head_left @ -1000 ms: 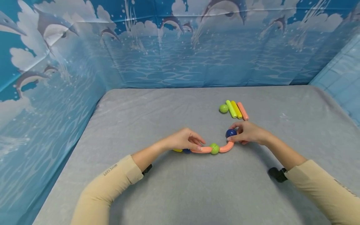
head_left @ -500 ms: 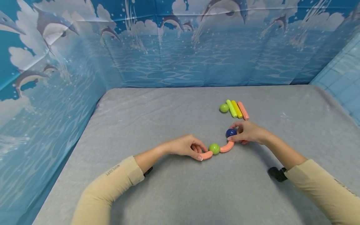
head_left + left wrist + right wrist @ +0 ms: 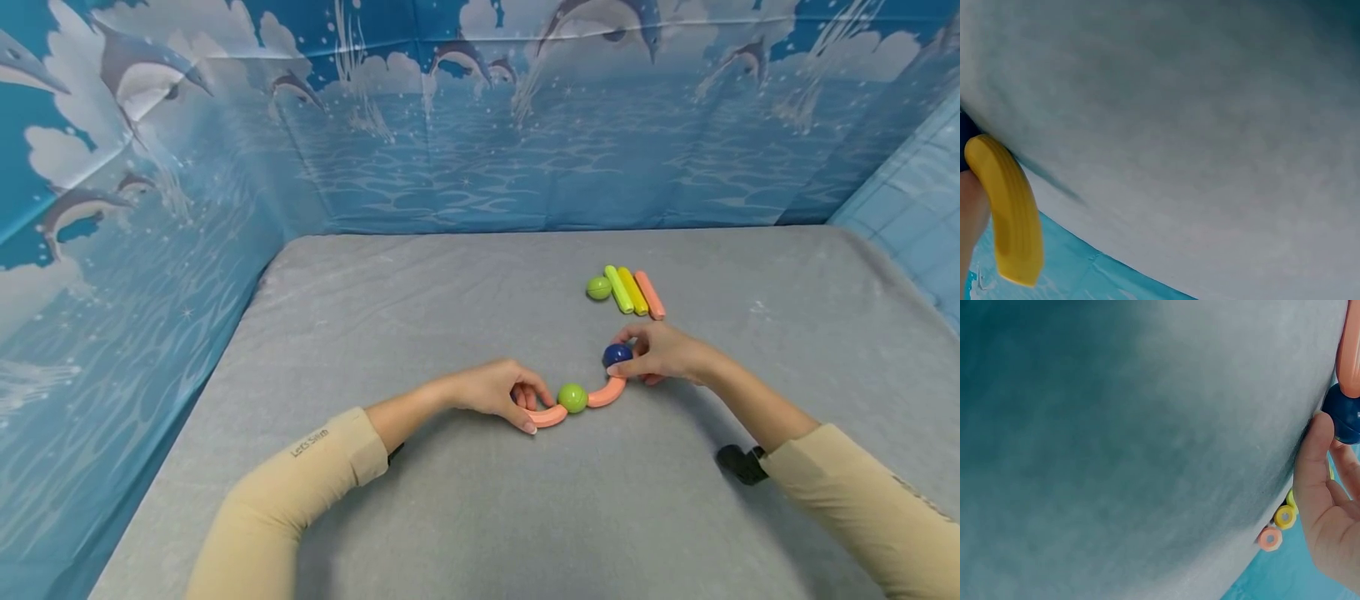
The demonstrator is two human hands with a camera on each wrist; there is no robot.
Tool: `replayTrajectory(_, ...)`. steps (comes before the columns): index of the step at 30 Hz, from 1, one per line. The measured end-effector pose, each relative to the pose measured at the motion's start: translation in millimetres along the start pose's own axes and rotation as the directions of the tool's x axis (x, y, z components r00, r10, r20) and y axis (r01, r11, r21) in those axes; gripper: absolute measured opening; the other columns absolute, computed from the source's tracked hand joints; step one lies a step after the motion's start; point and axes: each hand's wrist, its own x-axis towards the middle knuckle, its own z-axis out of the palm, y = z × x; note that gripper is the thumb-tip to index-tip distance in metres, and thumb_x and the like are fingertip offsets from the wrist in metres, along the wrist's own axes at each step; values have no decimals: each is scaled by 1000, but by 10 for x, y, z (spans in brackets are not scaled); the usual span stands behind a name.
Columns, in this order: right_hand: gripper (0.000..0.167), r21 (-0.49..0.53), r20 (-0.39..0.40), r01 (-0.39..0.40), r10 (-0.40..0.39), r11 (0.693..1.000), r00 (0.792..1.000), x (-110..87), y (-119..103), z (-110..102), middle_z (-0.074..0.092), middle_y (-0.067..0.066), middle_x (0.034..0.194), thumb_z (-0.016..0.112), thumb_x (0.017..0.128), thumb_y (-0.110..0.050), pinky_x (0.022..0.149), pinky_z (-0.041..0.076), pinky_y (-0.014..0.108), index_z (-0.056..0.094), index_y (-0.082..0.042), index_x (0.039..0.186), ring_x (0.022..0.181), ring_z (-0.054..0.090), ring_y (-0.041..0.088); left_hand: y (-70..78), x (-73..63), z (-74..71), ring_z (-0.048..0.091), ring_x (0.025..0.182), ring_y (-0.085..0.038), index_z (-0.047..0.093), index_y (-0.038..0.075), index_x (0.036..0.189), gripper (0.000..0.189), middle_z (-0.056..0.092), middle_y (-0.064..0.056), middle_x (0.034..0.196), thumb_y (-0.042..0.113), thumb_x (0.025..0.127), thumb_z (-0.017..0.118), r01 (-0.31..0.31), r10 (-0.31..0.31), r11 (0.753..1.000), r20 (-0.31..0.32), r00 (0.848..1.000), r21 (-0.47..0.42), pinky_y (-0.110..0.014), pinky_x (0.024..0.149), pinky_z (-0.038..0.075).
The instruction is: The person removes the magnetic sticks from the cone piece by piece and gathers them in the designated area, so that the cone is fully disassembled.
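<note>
My left hand (image 3: 498, 389) pinches the left coral curved rod (image 3: 549, 416) between thumb and fingers. Past that hand, the left wrist view shows a yellow curved rod (image 3: 1010, 209) joined to a dark blue ball (image 3: 965, 140); the head view mostly hides both. A green ball (image 3: 573, 398) links the left coral rod to a second coral curved rod (image 3: 607, 392). At that rod's far end sits another dark blue ball (image 3: 617, 356), which my right hand (image 3: 663, 352) grips between thumb and fingers.
Farther back on the grey table (image 3: 420, 292) lie a loose green ball (image 3: 598, 288) and straight rods: lime (image 3: 619, 290), yellow (image 3: 633, 291) and coral (image 3: 649, 295). A dolphin-print curtain (image 3: 480, 167) hangs behind the table and along its left side.
My left hand has come slightly nearer and shifted right, turning the left coral rod so that it slants down to the left. The yellow rod has gone behind the hand. My right hand stays put.
</note>
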Motion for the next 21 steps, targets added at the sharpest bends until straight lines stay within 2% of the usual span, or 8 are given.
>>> replayTrajectory(6,58,-3,2,10,-10,1000,1000,-8,-23,-10,47,6,77,71,83,-31,56,43,28,49,5,124,66,48,18,19,2,-12,56,77,-8,64,4,111,37,61,-1,87,9,77,77,-8,8,1000,9,1000,19,-19,71,46)
replayTrajectory(10,59,9,16,18,-18,1000,1000,-20,-26,-17,48,5,76,72,83,-29,57,43,28,48,5,124,66,48,17,40,-15,-43,56,88,-10,61,3,118,43,61,-5,98,10,78,76,-3,3,1000,10,1000,7,-20,79,45)
replayTrajectory(13,59,23,24,23,-23,999,999,-33,-14,-36,50,6,77,72,83,-26,59,45,28,48,7,125,67,50,17,65,-15,-84,56,97,-14,58,2,123,47,60,-7,107,12,80,74,10,-10,1000,-20,1000,-7,-21,85,44)
replayTrajectory(17,59,30,18,19,-20,999,1000,-27,3,-69,52,8,82,73,81,-24,61,46,29,48,6,126,69,51,18,108,39,-137,57,99,-14,57,3,125,45,61,-9,111,12,83,71,44,-47,999,-77,996,-31,-21,86,45)
replayTrajectory(21,60,12,17,23,-24,1000,1000,-8,-3,-84,53,11,91,75,80,-25,63,45,30,50,3,127,75,51,21,197,167,-126,58,98,-10,55,4,127,44,61,-9,113,13,86,69,103,-108,991,-66,992,-83,-20,84,46)
